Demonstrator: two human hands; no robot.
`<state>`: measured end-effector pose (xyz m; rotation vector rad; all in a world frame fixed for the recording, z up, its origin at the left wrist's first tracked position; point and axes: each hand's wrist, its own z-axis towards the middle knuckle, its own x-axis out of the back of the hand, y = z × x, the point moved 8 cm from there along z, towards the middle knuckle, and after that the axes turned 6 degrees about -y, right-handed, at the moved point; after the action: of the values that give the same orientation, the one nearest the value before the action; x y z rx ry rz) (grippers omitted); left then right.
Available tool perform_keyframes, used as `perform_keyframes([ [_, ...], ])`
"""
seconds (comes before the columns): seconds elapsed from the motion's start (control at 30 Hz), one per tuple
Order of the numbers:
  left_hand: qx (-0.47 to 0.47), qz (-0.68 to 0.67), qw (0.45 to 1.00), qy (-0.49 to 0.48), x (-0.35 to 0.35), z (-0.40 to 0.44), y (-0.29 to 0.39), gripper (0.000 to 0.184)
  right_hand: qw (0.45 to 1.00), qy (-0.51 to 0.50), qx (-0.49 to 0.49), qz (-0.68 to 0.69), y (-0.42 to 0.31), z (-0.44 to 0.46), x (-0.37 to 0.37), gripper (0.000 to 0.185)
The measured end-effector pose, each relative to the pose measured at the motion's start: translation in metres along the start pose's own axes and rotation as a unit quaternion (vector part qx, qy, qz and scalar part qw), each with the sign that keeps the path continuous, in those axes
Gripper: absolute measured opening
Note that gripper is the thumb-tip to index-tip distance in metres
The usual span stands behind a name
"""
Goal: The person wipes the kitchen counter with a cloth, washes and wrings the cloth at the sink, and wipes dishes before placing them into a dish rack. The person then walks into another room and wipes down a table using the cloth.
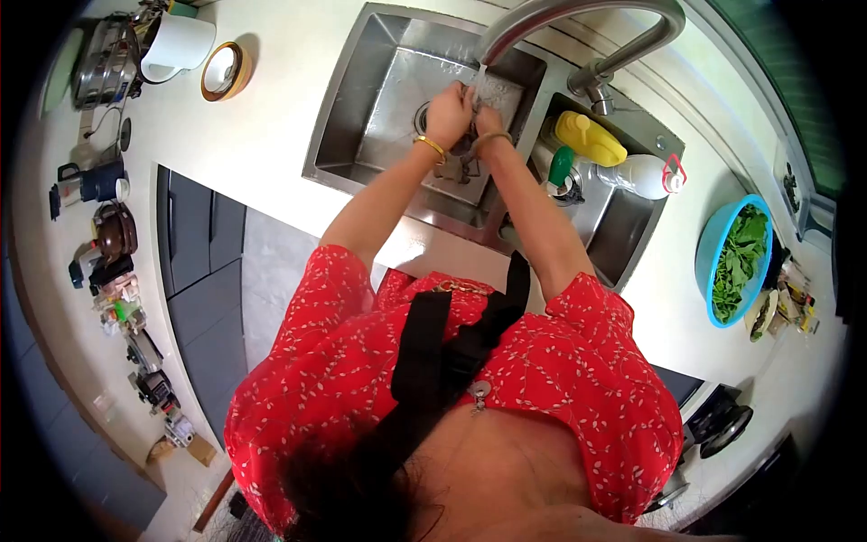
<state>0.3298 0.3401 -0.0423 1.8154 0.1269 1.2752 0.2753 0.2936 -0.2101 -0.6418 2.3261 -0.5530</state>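
Note:
My left hand [449, 116] and my right hand [489, 120] are close together over the left basin of the steel sink [348, 117]. Water runs from the curved faucet [578, 20] down beside my right hand. The fingers of both hands are bent inward and closed. Something small and dark shows between and below them, too hidden to name. A yellow bracelet circles my left wrist and a bangle my right. Beneath the hands lies the basin floor with its drain, partly covered by my left hand.
A yellow bottle [589, 138], a green-capped item [561, 166] and a clear jug with a red handle [635, 175] lie in the right basin. A blue bowl [703, 262] of leafy greens stands on the right counter. Left are a white pitcher [181, 47] and a small bowl [242, 83].

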Motion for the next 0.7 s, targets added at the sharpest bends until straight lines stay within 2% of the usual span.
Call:
perform_keyframes([
  [0.03,-0.029,-0.007,1.0,0.005,0.006,0.002,0.001,0.029,0.997,-0.011,-0.001,-0.07,-0.038,-0.063,-0.024,0.033],
  [0.17,-0.081,0.009,0.996,-0.017,0.024,0.006,0.019,0.026,0.99,-0.055,-0.027,-0.126,-0.046,-0.082,-0.027,0.033],
  [0.27,-0.106,-0.017,0.993,-0.052,0.019,0.007,0.024,0.021,0.943,-0.065,0.014,-0.326,-0.052,-0.087,-0.026,0.038],
  [0.33,-0.131,-0.062,0.986,-0.081,0.007,0.007,0.029,0.018,0.898,-0.122,0.184,-0.381,-0.05,-0.06,-0.027,0.04],
  [0.37,-0.115,-0.09,0.983,-0.114,0.004,0.006,0.033,0.017,0.862,-0.148,0.267,-0.404,-0.049,-0.053,-0.028,0.041],
  [0.43,-0.08,-0.144,0.97,-0.181,0.007,0.0,0.05,0.017,0.872,-0.106,0.23,-0.418,-0.041,-0.041,-0.018,0.04],
  [0.57,-0.145,-0.201,0.953,-0.173,0.034,0.008,0.071,0.021,0.85,-0.04,0.186,-0.492,-0.064,-0.078,-0.025,0.034],
  [0.67,-0.079,-0.304,0.943,-0.112,0.05,0.027,0.021,0.02,0.931,-0.092,0.205,-0.288,-0.063,-0.079,-0.021,0.023],
  [0.7,-0.007,-0.32,0.944,-0.08,0.055,0.027,0.0,0.019,0.933,-0.056,0.184,-0.303,-0.071,-0.089,-0.021,0.02],
])
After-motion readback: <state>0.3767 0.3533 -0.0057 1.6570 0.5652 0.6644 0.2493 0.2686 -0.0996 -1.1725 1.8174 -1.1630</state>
